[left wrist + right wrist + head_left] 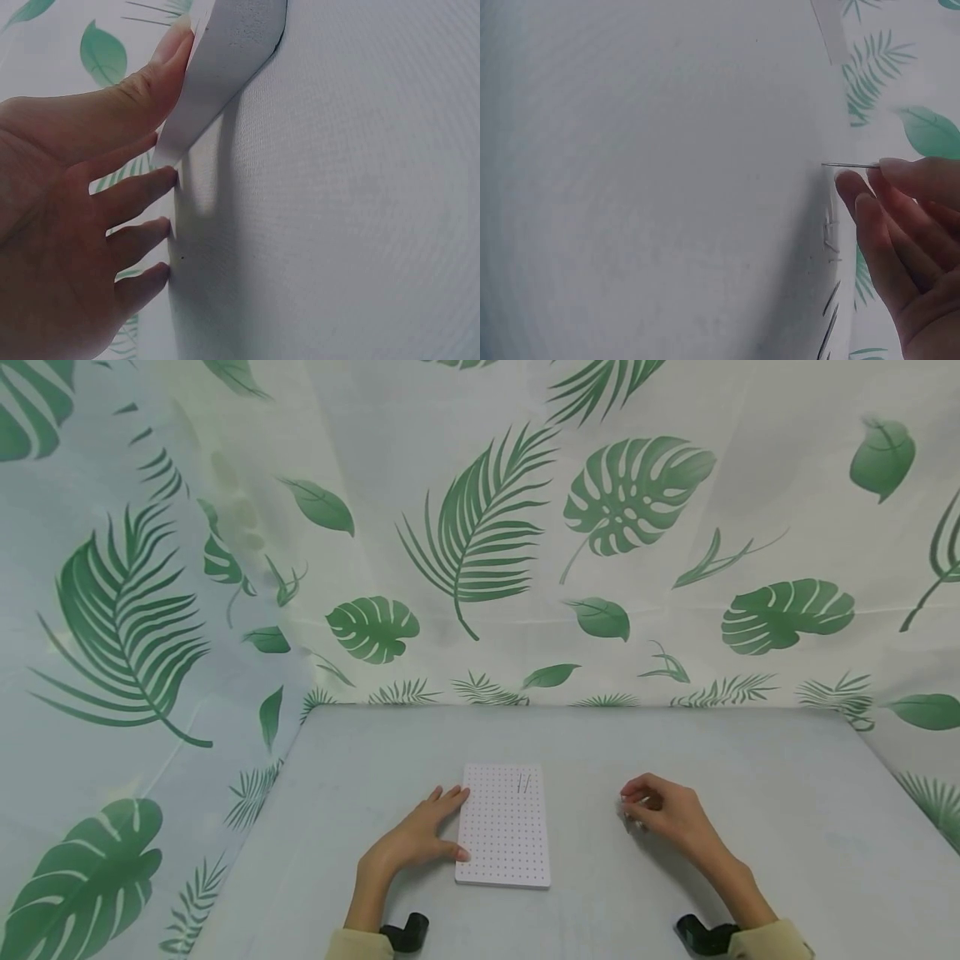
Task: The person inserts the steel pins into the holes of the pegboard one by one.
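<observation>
A white pegboard [501,835] with rows of small holes lies on the table. Two thin metal pins [522,783] show near its far right corner. Along the board's left side, my left hand [420,835] is spread, with the thumb on the near part of the edge and a fingertip farther up; the left wrist view has the thumb [161,64] against the board's side. To the right of the board, my right hand [667,814] pinches one thin metal pin [851,165] between thumb and fingertips, just above the table. More loose pins [829,326] lie under that hand.
The pale table [600,910] runs back to a white curtain [510,527] printed with green leaves, which also hangs at both sides. Black devices sit on the left wrist [408,933] and the right wrist [705,935].
</observation>
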The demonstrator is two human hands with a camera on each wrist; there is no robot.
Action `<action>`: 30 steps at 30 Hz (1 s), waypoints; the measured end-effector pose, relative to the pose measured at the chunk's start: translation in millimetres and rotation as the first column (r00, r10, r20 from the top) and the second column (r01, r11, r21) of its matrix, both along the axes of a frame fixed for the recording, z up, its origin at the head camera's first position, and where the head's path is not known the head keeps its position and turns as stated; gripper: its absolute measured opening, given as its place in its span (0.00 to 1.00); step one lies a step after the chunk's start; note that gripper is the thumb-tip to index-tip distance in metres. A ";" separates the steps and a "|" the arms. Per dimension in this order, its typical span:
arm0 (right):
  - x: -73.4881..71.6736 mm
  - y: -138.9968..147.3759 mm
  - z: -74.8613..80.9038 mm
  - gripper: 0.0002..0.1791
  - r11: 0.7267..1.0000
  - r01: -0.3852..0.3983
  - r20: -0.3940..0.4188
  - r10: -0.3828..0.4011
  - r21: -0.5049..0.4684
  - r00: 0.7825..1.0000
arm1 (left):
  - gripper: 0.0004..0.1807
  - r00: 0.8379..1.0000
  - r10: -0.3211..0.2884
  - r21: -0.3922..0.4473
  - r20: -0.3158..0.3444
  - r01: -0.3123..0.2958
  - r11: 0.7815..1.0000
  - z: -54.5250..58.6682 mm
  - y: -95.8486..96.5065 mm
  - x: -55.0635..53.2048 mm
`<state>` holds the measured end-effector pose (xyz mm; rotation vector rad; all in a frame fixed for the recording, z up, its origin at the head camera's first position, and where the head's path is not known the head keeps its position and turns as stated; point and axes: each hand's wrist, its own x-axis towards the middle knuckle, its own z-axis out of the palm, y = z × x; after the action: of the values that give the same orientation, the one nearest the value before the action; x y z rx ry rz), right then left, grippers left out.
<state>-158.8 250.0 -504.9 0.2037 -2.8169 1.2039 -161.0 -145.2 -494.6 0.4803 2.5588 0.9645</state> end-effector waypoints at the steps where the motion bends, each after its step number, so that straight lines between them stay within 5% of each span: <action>1: -0.4 -0.8 0.3 0.09 1.000 -0.002 0.012 0.002 -0.016 1.000 | 0.53 1.000 0.000 0.001 0.001 0.000 1.000 0.1 0.1 -0.1; 30: -12.0 -40.6 0.3 0.10 0.992 -0.043 -0.022 0.040 -0.116 0.999 | 0.52 1.000 0.009 -0.001 0.001 -0.009 1.000 -1.6 -0.1 -1.1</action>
<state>-170.9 209.4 -504.7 0.2665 -2.7283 1.3621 -162.1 -145.3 -496.2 0.4678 2.5624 0.9659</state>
